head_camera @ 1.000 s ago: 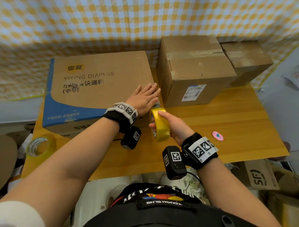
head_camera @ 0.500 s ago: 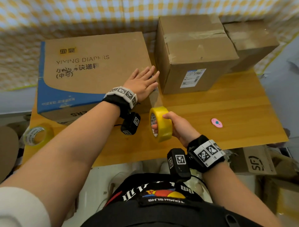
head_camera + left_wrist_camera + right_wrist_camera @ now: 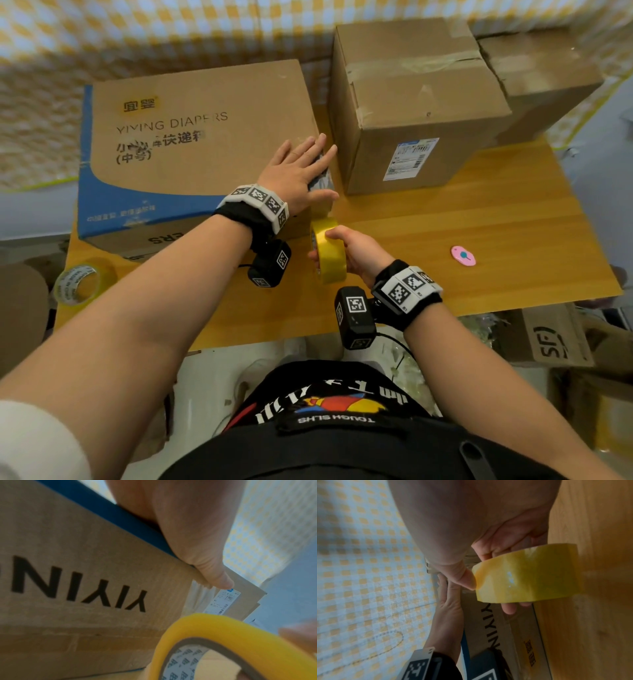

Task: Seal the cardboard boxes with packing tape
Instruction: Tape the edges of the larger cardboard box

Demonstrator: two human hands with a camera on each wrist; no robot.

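A: What's on the desk [image 3: 479, 219]?

B: A wooden top. The printed diaper box [image 3: 191, 144] sits at its left rear.

A: And beside that box?

B: Just right of it stands a plain taped box [image 3: 411, 113] with a shipping label, and a third box [image 3: 541, 82] touches that one further right.

A: Anything smaller?

B: A clear tape roll [image 3: 80, 282] lies flat in front of the diaper box, at the left edge. A pink oval tag [image 3: 463, 256] lies well to the right of it.

Head overhead; wrists close, sharing yellow tape [image 3: 328, 251].
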